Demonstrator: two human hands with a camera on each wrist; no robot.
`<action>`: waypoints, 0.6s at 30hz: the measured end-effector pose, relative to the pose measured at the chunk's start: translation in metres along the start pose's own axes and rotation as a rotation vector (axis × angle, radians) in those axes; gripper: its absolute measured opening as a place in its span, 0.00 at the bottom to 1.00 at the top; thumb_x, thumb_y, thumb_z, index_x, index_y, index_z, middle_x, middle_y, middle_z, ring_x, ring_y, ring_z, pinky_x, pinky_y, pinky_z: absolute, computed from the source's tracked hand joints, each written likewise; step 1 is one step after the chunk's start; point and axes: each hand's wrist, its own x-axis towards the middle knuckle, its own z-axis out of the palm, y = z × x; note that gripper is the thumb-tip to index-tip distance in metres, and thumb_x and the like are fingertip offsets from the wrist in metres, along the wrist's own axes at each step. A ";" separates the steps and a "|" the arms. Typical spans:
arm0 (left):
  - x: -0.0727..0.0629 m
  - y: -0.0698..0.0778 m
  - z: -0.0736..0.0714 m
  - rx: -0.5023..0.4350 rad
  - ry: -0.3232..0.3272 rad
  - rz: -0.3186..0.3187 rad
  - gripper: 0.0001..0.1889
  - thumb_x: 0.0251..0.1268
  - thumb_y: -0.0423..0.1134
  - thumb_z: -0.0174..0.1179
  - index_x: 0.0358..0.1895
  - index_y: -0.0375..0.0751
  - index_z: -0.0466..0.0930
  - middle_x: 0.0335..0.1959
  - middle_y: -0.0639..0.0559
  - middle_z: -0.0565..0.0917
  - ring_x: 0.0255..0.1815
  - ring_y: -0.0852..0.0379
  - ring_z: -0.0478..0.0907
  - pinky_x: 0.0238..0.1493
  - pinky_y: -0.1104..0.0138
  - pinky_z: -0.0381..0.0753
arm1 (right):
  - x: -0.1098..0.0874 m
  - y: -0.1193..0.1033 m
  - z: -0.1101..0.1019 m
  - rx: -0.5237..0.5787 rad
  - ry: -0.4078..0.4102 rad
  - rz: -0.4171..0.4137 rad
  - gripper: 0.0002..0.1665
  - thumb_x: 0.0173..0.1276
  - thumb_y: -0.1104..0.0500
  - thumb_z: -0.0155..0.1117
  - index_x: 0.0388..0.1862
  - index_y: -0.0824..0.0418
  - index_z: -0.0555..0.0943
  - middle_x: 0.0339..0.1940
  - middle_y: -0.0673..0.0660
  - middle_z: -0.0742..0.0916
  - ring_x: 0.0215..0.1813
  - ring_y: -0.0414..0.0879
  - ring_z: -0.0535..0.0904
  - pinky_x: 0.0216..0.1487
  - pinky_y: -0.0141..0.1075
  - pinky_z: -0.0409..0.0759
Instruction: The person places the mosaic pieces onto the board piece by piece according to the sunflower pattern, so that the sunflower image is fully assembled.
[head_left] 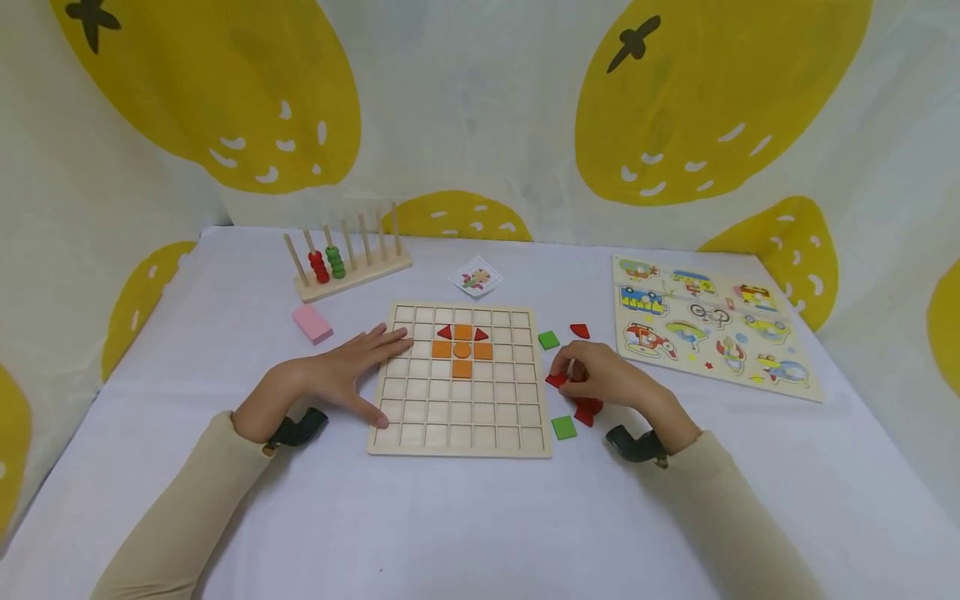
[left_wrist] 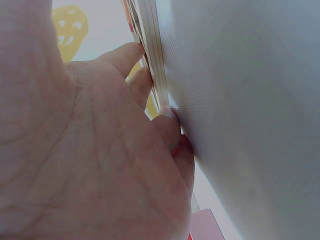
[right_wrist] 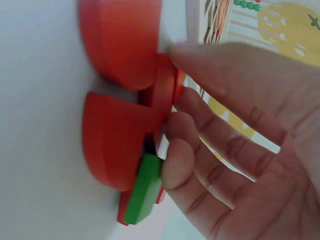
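A wooden grid board lies flat in the middle of the table. Orange squares, an orange disc and two red triangles sit in its upper cells. My left hand rests spread along the board's left edge, thumb and fingertips touching it. To the board's right, my right hand pinches a red piece at its fingertips. Beneath and beside that hand lie several loose red pieces with curved edges, partly hidden in the head view. A green square stands out near the fingers.
Green squares and a red piece lie right of the board. Behind it are a pattern card and a peg rack with red and green beads. A pink block lies left, a vehicle picture puzzle right.
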 end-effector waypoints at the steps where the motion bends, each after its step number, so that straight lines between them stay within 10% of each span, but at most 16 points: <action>1: 0.000 0.000 0.000 0.000 0.000 0.001 0.61 0.44 0.60 0.74 0.79 0.45 0.46 0.80 0.44 0.42 0.79 0.39 0.30 0.75 0.42 0.34 | 0.000 0.001 0.000 0.001 0.009 0.001 0.10 0.62 0.68 0.68 0.42 0.64 0.80 0.29 0.53 0.80 0.31 0.45 0.74 0.31 0.32 0.77; 18: 0.000 0.003 -0.001 -0.003 -0.001 0.001 0.61 0.45 0.59 0.74 0.79 0.44 0.46 0.80 0.44 0.42 0.79 0.38 0.30 0.75 0.42 0.34 | -0.013 0.009 -0.011 0.008 -0.003 0.027 0.11 0.60 0.73 0.63 0.42 0.66 0.82 0.36 0.57 0.84 0.36 0.48 0.76 0.35 0.33 0.79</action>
